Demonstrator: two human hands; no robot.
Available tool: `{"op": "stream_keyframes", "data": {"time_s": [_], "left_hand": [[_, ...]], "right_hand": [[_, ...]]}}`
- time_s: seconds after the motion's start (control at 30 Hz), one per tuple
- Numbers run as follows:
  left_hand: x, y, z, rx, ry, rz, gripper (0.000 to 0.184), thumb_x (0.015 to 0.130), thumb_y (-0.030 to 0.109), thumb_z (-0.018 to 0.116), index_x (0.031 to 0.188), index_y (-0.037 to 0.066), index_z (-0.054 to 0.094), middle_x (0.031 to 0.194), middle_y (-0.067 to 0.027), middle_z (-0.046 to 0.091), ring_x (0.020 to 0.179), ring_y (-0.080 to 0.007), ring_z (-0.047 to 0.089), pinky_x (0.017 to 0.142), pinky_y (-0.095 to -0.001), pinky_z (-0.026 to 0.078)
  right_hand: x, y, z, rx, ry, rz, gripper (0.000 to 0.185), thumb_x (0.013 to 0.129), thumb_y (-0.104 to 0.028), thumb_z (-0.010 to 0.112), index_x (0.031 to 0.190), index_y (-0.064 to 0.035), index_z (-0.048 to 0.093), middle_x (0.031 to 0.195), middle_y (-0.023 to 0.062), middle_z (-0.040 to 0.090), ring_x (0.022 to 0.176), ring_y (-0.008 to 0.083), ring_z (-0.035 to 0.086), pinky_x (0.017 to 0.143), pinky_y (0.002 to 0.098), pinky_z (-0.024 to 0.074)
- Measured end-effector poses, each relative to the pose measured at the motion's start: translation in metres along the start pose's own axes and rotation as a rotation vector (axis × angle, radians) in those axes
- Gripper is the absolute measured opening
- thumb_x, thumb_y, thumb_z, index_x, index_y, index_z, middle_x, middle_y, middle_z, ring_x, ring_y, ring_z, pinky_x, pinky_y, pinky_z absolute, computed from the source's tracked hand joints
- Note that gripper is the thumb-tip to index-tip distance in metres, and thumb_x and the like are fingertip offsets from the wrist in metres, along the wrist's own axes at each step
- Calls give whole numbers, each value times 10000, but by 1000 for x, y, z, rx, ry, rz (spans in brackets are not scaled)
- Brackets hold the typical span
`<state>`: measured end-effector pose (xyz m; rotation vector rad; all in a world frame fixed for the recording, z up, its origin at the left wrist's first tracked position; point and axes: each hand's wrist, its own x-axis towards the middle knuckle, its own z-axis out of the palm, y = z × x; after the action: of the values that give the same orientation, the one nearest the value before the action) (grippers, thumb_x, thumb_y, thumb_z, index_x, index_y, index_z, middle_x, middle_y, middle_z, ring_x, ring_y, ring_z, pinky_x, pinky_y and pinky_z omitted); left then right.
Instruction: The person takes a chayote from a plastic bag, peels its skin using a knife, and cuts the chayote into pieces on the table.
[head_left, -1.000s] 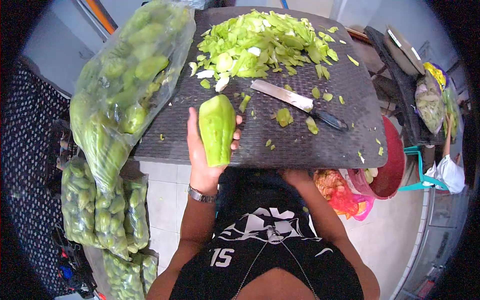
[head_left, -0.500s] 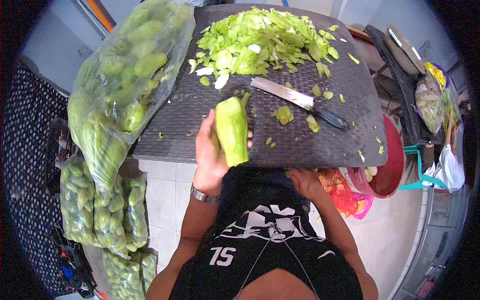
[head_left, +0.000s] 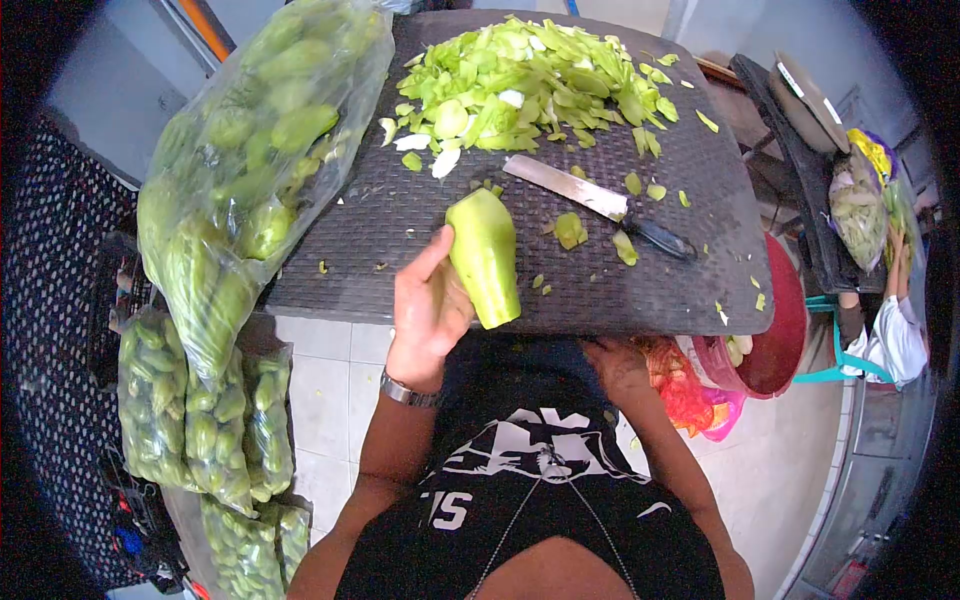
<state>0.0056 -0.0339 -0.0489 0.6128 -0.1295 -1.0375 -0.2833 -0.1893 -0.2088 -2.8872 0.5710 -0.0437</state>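
My left hand [head_left: 432,305] holds a peeled, pale green vegetable [head_left: 484,258] with a flat-cut lower end, tilted over the table's near edge. The thumb rests on its side and the other fingers are mostly hidden behind it. My right hand [head_left: 612,362] is low by my lap at the table edge, its fingers in shadow and hard to make out. On the dark woven-pattern table [head_left: 400,290] lies a knife [head_left: 600,200] with a broad blade and black handle, apart from both hands. Beyond it is a heap of green peelings [head_left: 530,90].
A large clear bag of green vegetables [head_left: 240,170] leans over the table's left side. More filled bags [head_left: 190,410] stand on the floor below. At right are a red tub [head_left: 785,330], a teal stool [head_left: 825,335] and another person's arm and white clothing [head_left: 890,335].
My left hand has shifted the peeled vegetable slightly right and turned it, showing more of the palm. The knife and right hand stay about where they were.
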Motion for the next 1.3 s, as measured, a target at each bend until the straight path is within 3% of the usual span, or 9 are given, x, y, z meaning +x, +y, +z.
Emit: {"op": "stream_keyframes", "data": {"time_s": [0.13,0.3,0.5,0.6,0.7,0.8,1.0,1.17,1.3], "left_hand": [[-1,1,0,97,-3,25,533,1046,390,542,1432,25,506,1302,-204,645,1133,-378,657,1018,-550,518],[-4,3,7,-21,-41,-88,602,1059,531,451,1382,32,546,1163,-236,687,853,-326,721,718,-436,621],[-1,6,-1,-39,-91,-88,627,1050,598,409,1274,52,619,927,-208,726,599,-231,705,476,-291,575],[-2,7,0,-22,-143,-32,612,1057,579,405,1227,41,643,907,-192,732,609,-208,710,475,-272,577],[-7,12,7,53,15,3,610,1059,570,415,1230,31,644,907,-176,739,634,-210,715,482,-262,575],[-10,15,7,85,-6,20,582,1060,546,441,1265,36,633,1002,-162,742,768,-217,740,560,-291,600],[-13,10,28,-24,91,47,542,1059,442,512,1399,20,543,1280,-178,667,1038,-300,714,808,-396,617],[-10,9,-3,100,-85,8,670,960,410,646,1445,-15,466,1381,-273,577,1162,-487,640,878,-539,638],[-10,8,3,-185,-119,47,674,998,404,574,1465,-59,427,1423,-295,542,1270,-486,578,979,-547,583]], "right_hand": [[6,-9,-9,29,-100,76,274,962,-277,636,1159,-94,687,1204,195,648,1126,414,619,971,514,504],[-11,-22,-46,-15,7,16,278,970,-317,640,1008,-45,675,1129,204,643,1090,413,623,924,542,502],[-4,-52,-181,245,-698,7,188,975,-211,653,1014,-38,716,1135,191,682,975,376,681,875,469,548],[8,-54,-177,694,160,131,243,947,-169,697,1160,-53,715,1192,211,692,988,384,707,870,455,571],[31,-78,-199,907,522,157,367,895,-104,745,1256,-67,688,1241,190,692,1028,368,707,880,418,567],[41,-51,-197,487,390,-48,449,859,-91,773,1288,-48,648,1269,186,668,1097,376,666,959,441,536],[103,4,-175,50,505,43,518,865,-196,776,1313,-1,606,1274,196,609,1219,390,559,1019,473,476],[125,22,-177,102,395,-3,447,888,-239,759,1220,19,608,1183,255,603,1050,448,623,889,502,517],[125,8,-177,162,441,95,364,928,-261,732,1143,12,622,1084,264,618,920,473,636,810,511,531]]}}
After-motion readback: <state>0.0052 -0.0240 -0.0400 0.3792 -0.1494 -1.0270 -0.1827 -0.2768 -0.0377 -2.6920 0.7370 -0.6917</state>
